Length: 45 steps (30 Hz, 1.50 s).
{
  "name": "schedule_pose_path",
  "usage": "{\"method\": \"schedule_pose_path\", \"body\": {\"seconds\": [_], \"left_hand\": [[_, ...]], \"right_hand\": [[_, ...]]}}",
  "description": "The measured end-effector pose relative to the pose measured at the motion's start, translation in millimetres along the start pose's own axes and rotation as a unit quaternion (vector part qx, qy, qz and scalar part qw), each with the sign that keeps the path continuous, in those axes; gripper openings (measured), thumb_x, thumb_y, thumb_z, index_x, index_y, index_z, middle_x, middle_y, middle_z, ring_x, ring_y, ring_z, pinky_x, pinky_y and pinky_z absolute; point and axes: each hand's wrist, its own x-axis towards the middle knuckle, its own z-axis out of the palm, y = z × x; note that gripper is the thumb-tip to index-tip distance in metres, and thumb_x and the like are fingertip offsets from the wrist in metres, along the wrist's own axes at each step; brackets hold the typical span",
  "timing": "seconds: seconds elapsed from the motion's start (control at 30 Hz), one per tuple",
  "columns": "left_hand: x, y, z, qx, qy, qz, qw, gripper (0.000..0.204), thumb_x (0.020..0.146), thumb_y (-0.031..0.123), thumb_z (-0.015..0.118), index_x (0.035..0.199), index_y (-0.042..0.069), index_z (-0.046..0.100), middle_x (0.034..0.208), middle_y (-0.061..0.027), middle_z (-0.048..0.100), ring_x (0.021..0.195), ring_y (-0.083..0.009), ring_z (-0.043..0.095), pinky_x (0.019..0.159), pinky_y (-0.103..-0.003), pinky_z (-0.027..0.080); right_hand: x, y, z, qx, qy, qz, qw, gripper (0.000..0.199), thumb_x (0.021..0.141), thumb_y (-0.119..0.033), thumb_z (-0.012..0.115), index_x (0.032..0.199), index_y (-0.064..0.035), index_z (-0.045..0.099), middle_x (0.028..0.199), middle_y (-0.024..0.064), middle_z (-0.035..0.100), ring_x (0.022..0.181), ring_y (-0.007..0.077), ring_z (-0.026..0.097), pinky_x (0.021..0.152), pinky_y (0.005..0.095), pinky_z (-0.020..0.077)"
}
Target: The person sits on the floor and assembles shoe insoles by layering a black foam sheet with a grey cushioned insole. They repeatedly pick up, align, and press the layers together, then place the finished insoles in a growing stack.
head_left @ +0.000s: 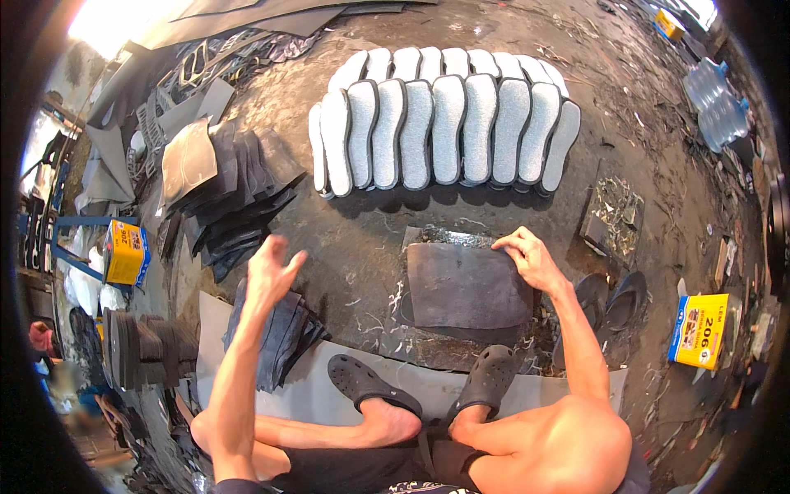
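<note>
A dark, roughly rectangular sheet (pixel 469 284) of rubber-like material lies in front of me on a board. At its upper right corner, my right hand (pixel 533 259) pinches the edge between thumb and fingers. My left hand (pixel 276 267) hovers empty, thumb apart from the slightly blurred fingers. It is between two piles: dark cut sheets (pixel 284 342) just below it, and a taller fanned stack of sheets (pixel 239 181) beyond, topped by a tan piece. A shiny strip (pixel 448 239) shows along the held sheet's far edge.
Rows of pale grey, dark-edged soles (pixel 448 132) stand at the far middle. A debris-covered block (pixel 613 218), dark sandals (pixel 627 298) and a yellow box (pixel 699 332) lie on the right. Dark soles (pixel 152 350) are stacked at left. My clogs (pixel 374 385) rest near the board.
</note>
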Motion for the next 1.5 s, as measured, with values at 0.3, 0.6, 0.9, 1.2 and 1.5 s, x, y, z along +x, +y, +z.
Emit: {"method": "schedule_pose_path", "body": {"seconds": [0.3, 0.6, 0.9, 1.2, 1.5], "left_hand": [[141, 89, 115, -0.185, 0.123, -0.234, 0.946, 0.115, 0.071, 0.058, 0.102, 0.149, -0.009, 0.050, 0.145, -0.0311, 0.063, 0.134, -0.0393, 0.065, 0.112, -0.049, 0.053], [137, 75, 103, -0.154, 0.206, -0.059, 0.965, 0.077, 0.080, 0.055, 0.096, 0.121, -0.007, 0.077, 0.109, -0.0166, 0.081, 0.096, -0.0257, 0.075, 0.092, -0.041, 0.059], [132, 92, 65, -0.168, 0.032, -0.094, 0.981, 0.070, 0.081, 0.052, 0.097, 0.118, -0.005, 0.082, 0.105, -0.0109, 0.083, 0.094, -0.0171, 0.075, 0.089, -0.035, 0.058], [134, 99, 48, -0.133, 0.035, -0.115, 0.984, 0.056, 0.081, 0.049, 0.096, 0.104, -0.002, 0.087, 0.089, -0.0085, 0.083, 0.083, -0.0158, 0.076, 0.082, -0.034, 0.059], [125, 115, -23, -0.560, 0.126, -0.110, 0.811, 0.037, 0.092, 0.043, 0.091, 0.081, 0.010, 0.077, 0.071, 0.0024, 0.062, 0.062, -0.0094, 0.056, 0.062, -0.026, 0.043]], "right_hand": [[-24, -19, 61, 0.045, 0.201, 0.046, 0.977, 0.023, 0.105, -0.008, 0.065, 0.127, -0.0056, 0.073, 0.125, 0.0167, 0.066, 0.121, 0.0393, 0.062, 0.107, 0.0491, 0.0502], [-32, -8, 53, 0.098, 0.220, 0.072, 0.968, 0.020, 0.104, -0.011, 0.069, 0.122, -0.0024, 0.075, 0.126, 0.0154, 0.071, 0.123, 0.0355, 0.067, 0.109, 0.0444, 0.0516], [20, -62, 25, 0.009, 0.233, 0.016, 0.972, 0.036, 0.097, -0.012, 0.077, 0.132, -0.0061, 0.073, 0.148, 0.0173, 0.065, 0.140, 0.0387, 0.059, 0.121, 0.0493, 0.0460], [232, -148, 154, -0.174, 0.105, -0.183, 0.962, 0.066, 0.105, -0.032, 0.070, 0.163, -0.0086, 0.049, 0.172, 0.0167, 0.044, 0.162, 0.0366, 0.037, 0.132, 0.0588, 0.0289], [234, -105, 157, 0.094, 0.075, -0.153, 0.981, 0.063, 0.101, -0.017, 0.072, 0.159, -0.0081, 0.049, 0.171, 0.0217, 0.041, 0.164, 0.0407, 0.033, 0.124, 0.0589, 0.0422]]}}
